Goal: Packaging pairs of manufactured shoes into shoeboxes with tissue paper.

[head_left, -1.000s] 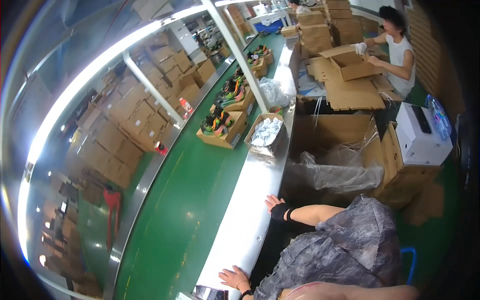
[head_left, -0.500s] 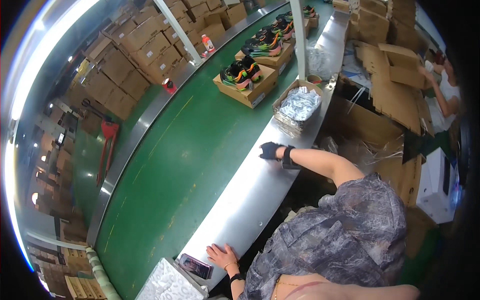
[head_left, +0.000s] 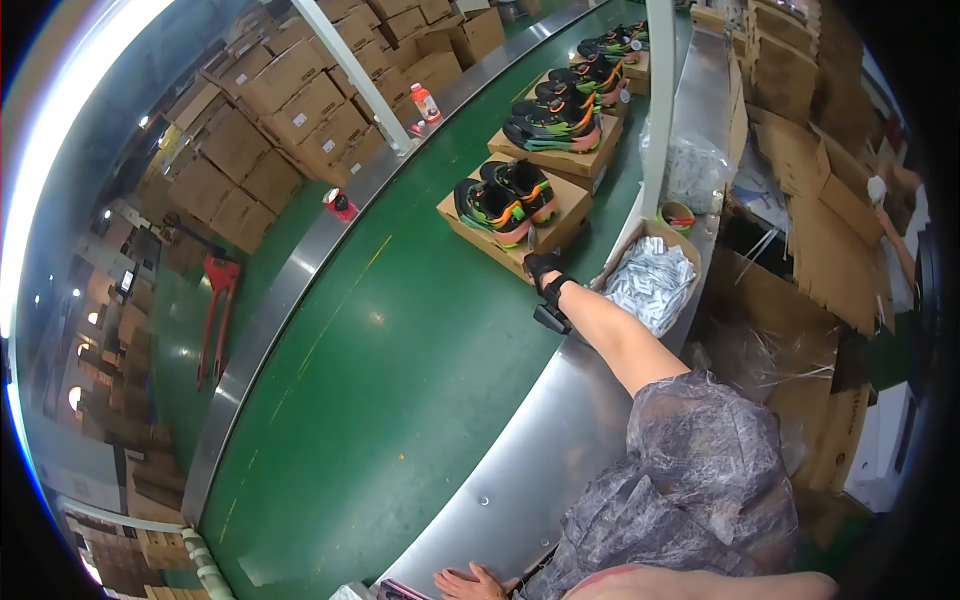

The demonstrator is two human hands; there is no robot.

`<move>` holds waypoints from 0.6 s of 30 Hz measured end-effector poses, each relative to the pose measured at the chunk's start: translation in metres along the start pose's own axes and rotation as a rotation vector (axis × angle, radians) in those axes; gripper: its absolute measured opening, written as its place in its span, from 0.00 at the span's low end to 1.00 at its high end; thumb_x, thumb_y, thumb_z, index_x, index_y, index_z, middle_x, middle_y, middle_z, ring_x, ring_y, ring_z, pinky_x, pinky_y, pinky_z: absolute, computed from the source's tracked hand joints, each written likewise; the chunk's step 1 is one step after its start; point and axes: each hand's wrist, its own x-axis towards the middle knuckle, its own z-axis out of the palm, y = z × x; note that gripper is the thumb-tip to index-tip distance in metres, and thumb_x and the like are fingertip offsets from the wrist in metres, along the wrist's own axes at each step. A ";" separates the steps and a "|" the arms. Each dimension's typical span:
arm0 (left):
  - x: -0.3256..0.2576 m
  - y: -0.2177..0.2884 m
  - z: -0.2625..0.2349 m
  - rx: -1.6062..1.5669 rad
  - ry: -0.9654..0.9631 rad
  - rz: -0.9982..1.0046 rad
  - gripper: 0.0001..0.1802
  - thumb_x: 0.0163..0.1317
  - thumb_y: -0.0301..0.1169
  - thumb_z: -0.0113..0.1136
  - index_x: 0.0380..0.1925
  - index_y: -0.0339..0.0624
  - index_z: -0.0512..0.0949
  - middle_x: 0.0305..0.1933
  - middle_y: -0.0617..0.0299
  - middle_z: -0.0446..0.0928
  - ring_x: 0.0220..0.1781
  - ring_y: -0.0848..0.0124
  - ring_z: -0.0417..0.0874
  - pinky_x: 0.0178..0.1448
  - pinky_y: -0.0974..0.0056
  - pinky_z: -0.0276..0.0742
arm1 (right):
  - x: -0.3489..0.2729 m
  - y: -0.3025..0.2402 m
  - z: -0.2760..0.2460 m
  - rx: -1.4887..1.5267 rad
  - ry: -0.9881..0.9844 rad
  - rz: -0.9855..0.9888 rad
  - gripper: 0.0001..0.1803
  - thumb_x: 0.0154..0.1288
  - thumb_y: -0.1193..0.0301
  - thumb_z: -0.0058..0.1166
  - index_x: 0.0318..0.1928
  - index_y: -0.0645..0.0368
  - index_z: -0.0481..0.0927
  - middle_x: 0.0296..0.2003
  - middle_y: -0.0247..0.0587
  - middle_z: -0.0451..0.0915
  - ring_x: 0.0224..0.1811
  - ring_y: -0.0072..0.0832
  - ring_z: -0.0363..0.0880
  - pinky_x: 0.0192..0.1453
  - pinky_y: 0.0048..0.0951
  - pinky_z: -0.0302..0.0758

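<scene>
My right hand, in a black glove with a black wrist strap, reaches over the green conveyor belt to the near corner of a brown shoe box. It appears to touch the box; its fingers are too dark to make out. On top of that box stands a pair of black sports shoes with orange, green and pink parts. My bare left hand lies flat with fingers spread on the metal ledge, beside a phone cut off by the lower edge.
An open box of small silvery-white packets stands on the ledge under my right forearm. Farther up the belt are more shoes on boxes. A white post rises by the ledge. At the right, a person's arm shows among cardboard.
My right hand has moved from above the metal ledge forward and out to the nearest shoe box. The view has shifted, so my left hand and the phone now sit lower in it.
</scene>
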 end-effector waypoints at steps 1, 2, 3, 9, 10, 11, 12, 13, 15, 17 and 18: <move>-0.008 -0.021 0.016 0.049 0.076 -0.018 0.39 0.58 0.58 0.38 0.55 0.33 0.62 0.60 0.43 0.58 0.63 0.50 0.55 0.63 0.43 0.45 | -0.033 -0.006 0.023 0.166 -0.131 0.060 0.14 0.50 0.62 0.54 0.31 0.59 0.71 0.19 0.41 0.71 0.18 0.28 0.69 0.19 0.28 0.68; -0.011 -0.029 0.025 0.077 0.152 0.003 0.39 0.57 0.58 0.39 0.55 0.33 0.62 0.60 0.43 0.57 0.64 0.50 0.54 0.63 0.43 0.44 | -0.054 -0.016 0.024 0.341 -0.218 0.116 0.12 0.51 0.63 0.53 0.30 0.58 0.71 0.17 0.38 0.68 0.16 0.25 0.67 0.15 0.26 0.65; -0.006 -0.020 0.023 0.052 0.150 0.032 0.39 0.57 0.58 0.39 0.55 0.33 0.62 0.60 0.43 0.57 0.64 0.50 0.54 0.63 0.43 0.44 | -0.039 -0.017 0.008 0.374 -0.184 0.147 0.11 0.53 0.64 0.52 0.31 0.58 0.71 0.18 0.38 0.69 0.16 0.26 0.67 0.15 0.28 0.66; -0.003 -0.028 0.021 0.051 0.032 0.006 0.40 0.57 0.59 0.39 0.55 0.33 0.61 0.62 0.46 0.55 0.65 0.51 0.51 0.64 0.44 0.41 | -0.086 0.013 0.016 0.464 -0.354 0.131 0.12 0.52 0.64 0.57 0.34 0.52 0.71 0.22 0.35 0.69 0.18 0.26 0.68 0.21 0.29 0.72; 0.000 -0.023 0.016 0.061 0.023 0.020 0.39 0.57 0.58 0.40 0.55 0.34 0.61 0.62 0.46 0.56 0.65 0.51 0.52 0.64 0.44 0.43 | -0.095 0.026 0.014 0.480 -0.393 0.122 0.11 0.53 0.65 0.57 0.34 0.52 0.72 0.22 0.33 0.70 0.20 0.24 0.69 0.21 0.27 0.71; 0.002 -0.019 0.012 0.077 0.013 0.026 0.39 0.57 0.58 0.40 0.55 0.34 0.61 0.61 0.46 0.57 0.65 0.51 0.53 0.64 0.44 0.44 | -0.115 0.040 0.022 0.538 -0.344 0.031 0.12 0.54 0.59 0.52 0.30 0.55 0.74 0.16 0.34 0.71 0.14 0.24 0.67 0.15 0.25 0.63; 0.003 -0.015 0.011 0.071 0.018 0.031 0.39 0.57 0.58 0.40 0.55 0.34 0.61 0.61 0.46 0.57 0.65 0.51 0.53 0.64 0.44 0.44 | -0.133 0.050 0.024 0.598 -0.396 0.084 0.10 0.54 0.61 0.52 0.29 0.54 0.73 0.17 0.33 0.71 0.13 0.24 0.67 0.16 0.25 0.64; 0.005 -0.007 0.009 0.236 -0.085 0.030 0.38 0.57 0.57 0.40 0.55 0.34 0.61 0.61 0.46 0.58 0.65 0.52 0.53 0.63 0.44 0.46 | -0.140 0.070 0.026 0.595 -0.429 0.073 0.09 0.54 0.63 0.52 0.28 0.54 0.73 0.18 0.33 0.71 0.13 0.25 0.67 0.16 0.25 0.64; 0.006 -0.032 0.043 0.416 -0.186 -0.004 0.38 0.57 0.57 0.40 0.56 0.34 0.62 0.61 0.46 0.58 0.65 0.53 0.54 0.63 0.44 0.47 | -0.206 0.090 0.042 0.495 -0.362 0.037 0.12 0.54 0.61 0.51 0.28 0.57 0.73 0.16 0.34 0.71 0.13 0.25 0.67 0.16 0.26 0.64; 0.017 -0.077 0.139 -0.136 0.825 0.347 0.35 0.53 0.53 0.48 0.53 0.37 0.62 0.57 0.45 0.62 0.62 0.53 0.58 0.61 0.40 0.44 | -0.261 0.105 0.054 0.374 -0.503 0.016 0.11 0.54 0.64 0.52 0.25 0.60 0.73 0.16 0.37 0.72 0.15 0.26 0.69 0.18 0.27 0.66; 0.012 -0.071 0.139 -0.152 0.824 0.360 0.35 0.53 0.53 0.48 0.53 0.37 0.62 0.57 0.45 0.62 0.62 0.53 0.58 0.61 0.40 0.44 | -0.281 0.110 0.050 0.231 -0.511 0.006 0.11 0.54 0.65 0.53 0.26 0.61 0.73 0.16 0.37 0.72 0.15 0.26 0.70 0.20 0.26 0.67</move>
